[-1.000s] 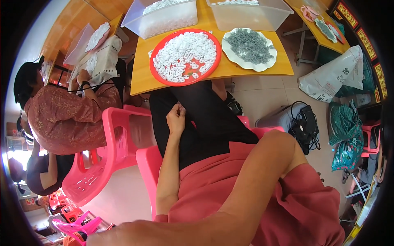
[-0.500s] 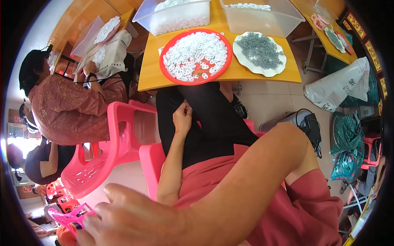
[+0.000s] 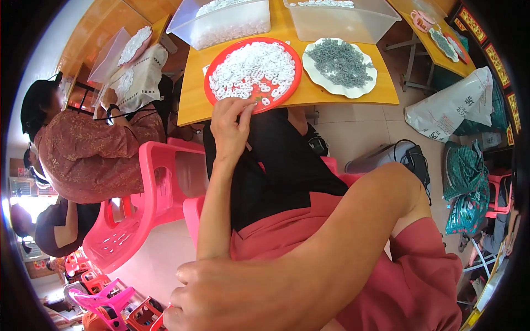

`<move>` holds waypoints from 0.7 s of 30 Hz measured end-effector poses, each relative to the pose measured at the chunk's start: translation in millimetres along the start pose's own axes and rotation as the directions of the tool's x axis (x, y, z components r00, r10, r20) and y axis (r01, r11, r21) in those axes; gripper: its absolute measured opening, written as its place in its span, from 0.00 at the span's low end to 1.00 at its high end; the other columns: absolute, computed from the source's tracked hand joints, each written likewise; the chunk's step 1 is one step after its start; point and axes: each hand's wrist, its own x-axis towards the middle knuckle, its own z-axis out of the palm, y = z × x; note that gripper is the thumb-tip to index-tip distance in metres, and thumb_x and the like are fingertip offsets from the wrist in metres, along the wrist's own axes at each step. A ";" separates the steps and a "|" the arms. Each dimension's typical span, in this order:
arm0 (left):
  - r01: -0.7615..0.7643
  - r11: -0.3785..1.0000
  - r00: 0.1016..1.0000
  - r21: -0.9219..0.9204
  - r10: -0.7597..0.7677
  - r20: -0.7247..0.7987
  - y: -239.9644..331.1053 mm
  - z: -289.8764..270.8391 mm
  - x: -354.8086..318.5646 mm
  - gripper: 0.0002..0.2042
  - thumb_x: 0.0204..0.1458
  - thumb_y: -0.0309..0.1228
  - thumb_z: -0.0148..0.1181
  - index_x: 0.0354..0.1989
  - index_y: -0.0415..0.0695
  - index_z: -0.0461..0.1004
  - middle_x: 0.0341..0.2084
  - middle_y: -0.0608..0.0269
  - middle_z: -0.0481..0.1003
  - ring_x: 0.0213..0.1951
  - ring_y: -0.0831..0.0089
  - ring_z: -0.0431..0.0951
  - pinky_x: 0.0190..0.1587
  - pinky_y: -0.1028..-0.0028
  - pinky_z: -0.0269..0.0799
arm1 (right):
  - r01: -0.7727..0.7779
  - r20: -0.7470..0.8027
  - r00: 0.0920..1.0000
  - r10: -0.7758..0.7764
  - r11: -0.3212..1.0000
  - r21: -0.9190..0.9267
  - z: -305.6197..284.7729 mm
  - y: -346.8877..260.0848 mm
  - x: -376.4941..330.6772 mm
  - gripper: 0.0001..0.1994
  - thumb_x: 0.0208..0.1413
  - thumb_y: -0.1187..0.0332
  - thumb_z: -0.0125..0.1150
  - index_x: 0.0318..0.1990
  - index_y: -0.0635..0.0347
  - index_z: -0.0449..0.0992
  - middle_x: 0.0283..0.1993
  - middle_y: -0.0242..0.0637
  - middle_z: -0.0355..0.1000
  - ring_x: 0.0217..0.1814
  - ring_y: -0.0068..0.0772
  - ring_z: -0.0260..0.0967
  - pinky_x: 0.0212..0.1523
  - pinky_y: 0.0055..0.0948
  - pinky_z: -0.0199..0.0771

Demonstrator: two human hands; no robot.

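A round red tray [image 3: 298,83] holds a heap of small white oval plastic pieces [image 3: 248,63] with holes in them. My left hand [image 3: 229,127] is at its near rim, thumb and fingers drawn together beside a few loose pieces; whatever is between the fingertips is too small to make out. Across my body comes my right arm, and my right hand [image 3: 221,295] looms large at the lower edge, fingers curled in and partly cut off. What it may hold is hidden. Right of the tray, a white scalloped plate [image 3: 369,85] bears a pile of thin grey pieces [image 3: 339,63].
Two clear plastic bins [image 3: 221,25] with white pieces stand at the table's [image 3: 383,96] far side. A pink chair [image 3: 146,187] is on my left, beside a seated person [image 3: 94,149] working with similar pieces. To the right lie a white sack [image 3: 452,107] and green bags [image 3: 464,171].
My left hand has gone from my lap up to the red tray's near rim. My right hand has moved rightward along the lower edge. The whole view has shifted slightly.
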 end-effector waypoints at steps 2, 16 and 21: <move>-0.015 1.000 0.975 -0.008 0.016 0.221 -4.9 4.8 7.9 0.04 0.52 0.27 0.71 0.35 0.45 0.85 0.32 0.60 0.78 0.39 0.61 0.78 0.43 0.64 0.73 | 0.076 -0.111 0.989 -0.094 0.985 -0.155 -0.6 6.2 -10.9 0.06 0.47 0.67 0.67 0.26 0.59 0.81 0.22 0.35 0.76 0.28 0.36 0.78 0.30 0.33 0.76; -0.079 0.990 0.931 0.119 0.030 0.364 -20.3 24.4 52.0 0.06 0.49 0.32 0.73 0.33 0.45 0.84 0.30 0.58 0.78 0.39 0.55 0.79 0.42 0.59 0.74 | 0.431 -0.274 0.724 -0.633 0.725 -0.537 -16.7 47.7 -51.3 0.11 0.61 0.69 0.56 0.25 0.51 0.74 0.24 0.28 0.65 0.21 0.22 0.63 0.24 0.26 0.63; -0.076 0.995 0.896 0.062 0.040 0.443 -24.0 17.5 55.9 0.06 0.51 0.30 0.72 0.36 0.43 0.84 0.30 0.58 0.79 0.38 0.61 0.80 0.41 0.64 0.75 | 0.000 -0.353 0.922 -0.161 0.909 -0.416 68.5 28.7 -108.5 0.16 0.56 0.54 0.63 0.38 0.60 0.74 0.30 0.36 0.65 0.27 0.27 0.67 0.28 0.27 0.64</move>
